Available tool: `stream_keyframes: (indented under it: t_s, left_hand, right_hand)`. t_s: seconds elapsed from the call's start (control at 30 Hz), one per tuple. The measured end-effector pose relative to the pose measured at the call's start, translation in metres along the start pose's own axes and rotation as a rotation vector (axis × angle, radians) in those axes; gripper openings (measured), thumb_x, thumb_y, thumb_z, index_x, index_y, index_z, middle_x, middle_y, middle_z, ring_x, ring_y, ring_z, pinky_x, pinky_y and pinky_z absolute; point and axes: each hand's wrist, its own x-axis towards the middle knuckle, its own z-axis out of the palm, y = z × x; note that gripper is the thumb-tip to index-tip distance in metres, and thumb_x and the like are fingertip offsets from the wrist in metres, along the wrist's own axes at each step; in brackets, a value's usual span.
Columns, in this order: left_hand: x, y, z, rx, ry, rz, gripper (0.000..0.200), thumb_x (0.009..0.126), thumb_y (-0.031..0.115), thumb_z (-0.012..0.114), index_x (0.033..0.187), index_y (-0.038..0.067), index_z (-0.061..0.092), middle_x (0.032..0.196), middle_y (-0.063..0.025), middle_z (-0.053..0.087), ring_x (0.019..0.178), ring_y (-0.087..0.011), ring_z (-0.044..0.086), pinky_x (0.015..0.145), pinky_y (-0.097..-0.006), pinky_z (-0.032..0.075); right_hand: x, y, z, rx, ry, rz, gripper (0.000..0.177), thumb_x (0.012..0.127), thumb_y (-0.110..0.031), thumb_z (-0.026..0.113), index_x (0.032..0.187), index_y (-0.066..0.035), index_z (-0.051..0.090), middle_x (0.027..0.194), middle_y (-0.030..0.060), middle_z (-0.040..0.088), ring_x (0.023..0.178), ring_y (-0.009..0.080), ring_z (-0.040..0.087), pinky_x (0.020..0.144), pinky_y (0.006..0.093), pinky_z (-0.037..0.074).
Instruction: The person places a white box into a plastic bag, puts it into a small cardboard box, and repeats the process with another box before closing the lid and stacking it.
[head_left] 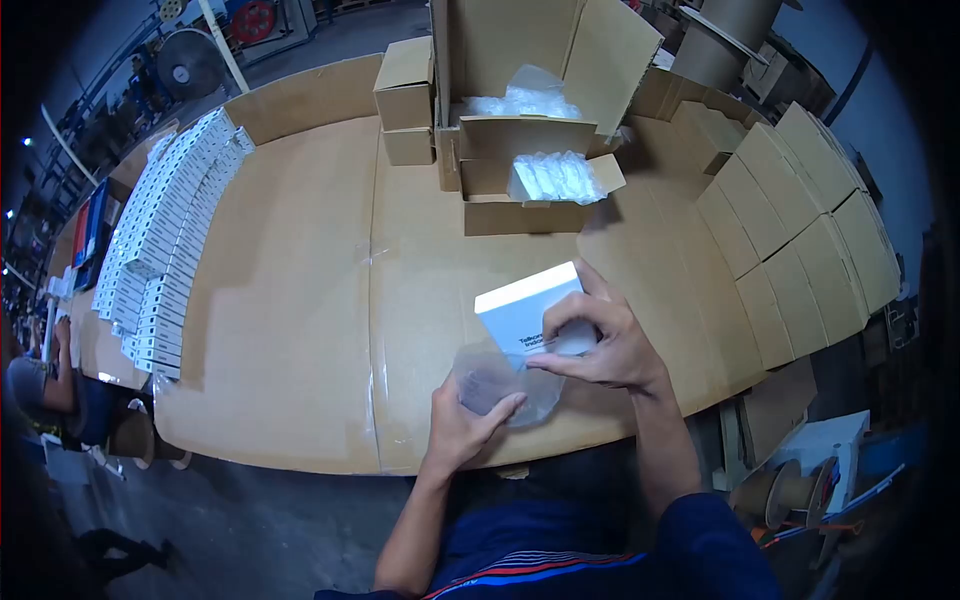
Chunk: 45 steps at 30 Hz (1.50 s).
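Near the table's front edge, my left hand [469,422] is closed on a clear plastic bag [485,378], its thumb pressed against the film. My right hand [605,335] grips a small white box [520,305] with printed text on its face, and its fingers cover part of that face. The box is tilted, and its lower end meets the bag. Whether that end is inside the bag I cannot tell.
Open cartons [522,218] with clear plastic packets [557,178] stand at the back middle. Stacked white boxes [165,235] line the left side, brown cartons [800,240] the right. Another person's arm [62,370] is at the far left.
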Motion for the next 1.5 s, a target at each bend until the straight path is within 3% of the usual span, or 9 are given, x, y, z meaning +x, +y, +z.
stream_keyframes:
  t_s: [0.3,0.43,0.67,0.77,0.87,1.0,1.07,1.2,1.5]
  left_hand:
    - [0.001,-0.007,0.001,0.002,0.035,0.033,0.061,0.081,0.012,0.088,0.132,-0.004,0.059,0.114,-0.0171,0.074,0.106,-0.0218,0.071,0.092,-0.0356,0.056]
    - [0.003,-0.012,0.002,-0.03,0.026,0.05,0.063,0.08,0.011,0.088,0.132,-0.004,0.057,0.115,-0.0177,0.073,0.107,-0.0224,0.071,0.093,-0.036,0.056]
    - [0.004,-0.006,-0.001,-0.062,0.003,0.038,0.067,0.081,0.012,0.088,0.135,-0.005,0.053,0.116,-0.0162,0.072,0.108,-0.0214,0.07,0.094,-0.0353,0.055]
    - [0.005,-0.006,0.0,-0.134,-0.018,0.05,0.066,0.083,0.009,0.086,0.138,-0.005,0.051,0.12,-0.0149,0.069,0.11,-0.0196,0.067,0.096,-0.0341,0.054]
    - [0.002,-0.014,0.0,-0.332,-0.031,0.017,0.05,0.098,0.017,0.072,0.138,-0.005,0.051,0.125,-0.013,0.067,0.112,-0.0177,0.065,0.096,-0.0317,0.053]
    - [0.004,-0.029,0.005,-0.554,0.084,-0.065,0.047,0.114,0.032,0.037,0.141,-0.005,0.051,0.124,-0.0101,0.066,0.111,-0.0156,0.063,0.095,-0.029,0.051]
    - [0.004,-0.031,0.005,-0.625,0.107,-0.103,0.046,0.114,0.031,0.039,0.141,-0.004,0.051,0.125,-0.0105,0.065,0.112,-0.0157,0.063,0.097,-0.0305,0.051]
    - [0.009,-0.031,0.005,-0.689,0.182,-0.065,0.046,0.114,0.031,0.038,0.14,-0.004,0.052,0.124,-0.0111,0.066,0.114,-0.0161,0.062,0.1,-0.0327,0.05]
    - [0.02,-0.037,-0.004,-0.393,0.188,0.035,0.051,0.114,0.033,0.038,0.14,-0.007,0.056,0.124,-0.0122,0.068,0.115,-0.0173,0.062,0.103,-0.0328,0.047]
  right_hand:
    - [0.0,-0.005,0.005,0.156,0.022,0.219,0.027,0.088,0.0,0.069,0.114,-0.003,0.074,0.099,0.013,0.065,0.093,0.0234,0.064,0.083,0.0335,0.052]
    - [-0.001,-0.006,0.016,0.347,0.148,0.296,0.038,0.094,0.0,0.069,0.13,0.001,0.058,0.103,0.0107,0.065,0.099,0.0149,0.064,0.084,0.0281,0.055]
    - [-0.001,0.001,0.018,0.236,0.172,0.425,0.019,0.095,-0.007,0.072,0.108,0.002,0.061,0.087,0.0052,0.067,0.083,0.0116,0.066,0.081,0.029,0.056]
    - [0.001,0.002,0.019,0.206,0.174,0.424,0.015,0.099,-0.01,0.07,0.106,0.0,0.06,0.092,0.0023,0.064,0.091,0.0091,0.064,0.083,0.0262,0.052]
    - [0.001,0.007,0.021,0.175,0.173,0.455,0.016,0.097,-0.012,0.071,0.101,0.002,0.062,0.09,0.0072,0.069,0.089,0.0133,0.069,0.081,0.0294,0.055]
    - [-0.005,0.016,0.025,0.275,0.122,0.547,0.019,0.098,-0.016,0.071,0.102,0.001,0.063,0.089,0.0089,0.071,0.09,0.0144,0.071,0.082,0.0309,0.056]
    - [-0.012,0.018,0.029,0.414,0.112,0.609,0.026,0.099,-0.019,0.071,0.112,0.001,0.062,0.099,0.0082,0.071,0.096,0.0135,0.068,0.088,0.03,0.054]
    - [-0.042,0.016,0.043,0.765,0.401,0.639,0.032,0.097,-0.014,0.074,0.12,0.003,0.059,0.116,0.0114,0.069,0.104,0.0132,0.064,0.095,0.026,0.051]
    - [-0.068,0.024,0.076,0.9,0.544,0.639,0.011,0.095,0.0,0.072,0.105,0.004,0.068,0.098,0.0073,0.072,0.091,0.0095,0.066,0.084,0.023,0.052]
